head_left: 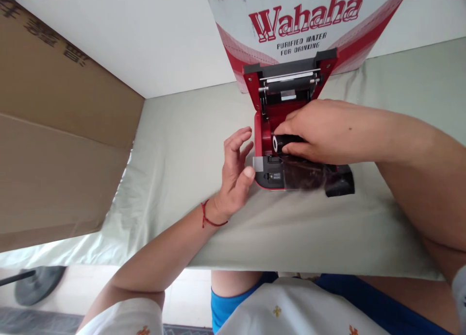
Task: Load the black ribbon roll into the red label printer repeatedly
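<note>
A small red printer (pixel 262 131) lies on the table with its lid (pixel 291 73) swung open at the back. My right hand (pixel 324 131) is closed around a black roll (pixel 286 143) with a white core, holding it in the printer's bay. A dark, shiny film (pixel 309 175) trails from the roll over the printer's front towards the right. My left hand (pixel 236 172) sits just left of the printer, fingers apart and curled, thumb tip touching its front left corner. A red string circles my left wrist.
A red and white Wahaha water carton (pixel 302 19) stands behind the printer against the wall. A large brown cardboard box (pixel 54 131) fills the left side. A pale green cloth (pixel 291 233) covers the table, whose front edge runs just above my lap.
</note>
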Tool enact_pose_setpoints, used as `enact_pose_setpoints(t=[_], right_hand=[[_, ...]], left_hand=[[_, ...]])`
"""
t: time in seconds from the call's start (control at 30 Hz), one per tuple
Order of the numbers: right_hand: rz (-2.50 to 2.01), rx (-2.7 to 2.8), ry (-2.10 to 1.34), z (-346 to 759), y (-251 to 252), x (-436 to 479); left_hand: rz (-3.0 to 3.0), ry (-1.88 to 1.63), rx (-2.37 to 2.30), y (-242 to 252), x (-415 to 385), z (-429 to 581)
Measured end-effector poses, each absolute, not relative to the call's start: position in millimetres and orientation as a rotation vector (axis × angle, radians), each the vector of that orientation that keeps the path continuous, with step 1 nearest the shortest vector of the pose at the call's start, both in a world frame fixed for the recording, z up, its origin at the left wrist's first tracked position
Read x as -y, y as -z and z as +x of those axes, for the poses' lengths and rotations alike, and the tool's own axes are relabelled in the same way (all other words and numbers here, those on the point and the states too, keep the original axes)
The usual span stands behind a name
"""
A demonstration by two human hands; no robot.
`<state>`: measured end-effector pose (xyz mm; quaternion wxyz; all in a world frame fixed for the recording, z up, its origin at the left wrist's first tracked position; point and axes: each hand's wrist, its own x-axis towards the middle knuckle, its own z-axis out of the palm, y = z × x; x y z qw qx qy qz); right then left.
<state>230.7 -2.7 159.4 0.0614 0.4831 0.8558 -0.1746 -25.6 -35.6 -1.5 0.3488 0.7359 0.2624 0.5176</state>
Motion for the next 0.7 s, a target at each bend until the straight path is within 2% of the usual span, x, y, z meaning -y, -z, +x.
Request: enact_pose_setpoints(t=[0.3, 0.43, 0.53, 0.7], right_hand=[[1.536, -2.536, 0.322, 220.1, -159.8, 6.6], [1.528, -2.624, 0.433, 221.8, -161.0, 2.8], [1.515, -2.826, 0.533, 228.9, -175.9, 11.9], [2.006, -3.184, 0.163, 246.7, -193.6, 25.1]], left_hand=[[2.611, -1.411, -0.519, -7.4, 53.0, -26.1], [2.629, -1.513, -0.437, -9.8, 53.0, -20.5], [2.612, -1.46, -0.446, -12.5, 52.9, -19.7], [2.693, -1.344, -0.515, -17.8, 57.6, -20.9]])
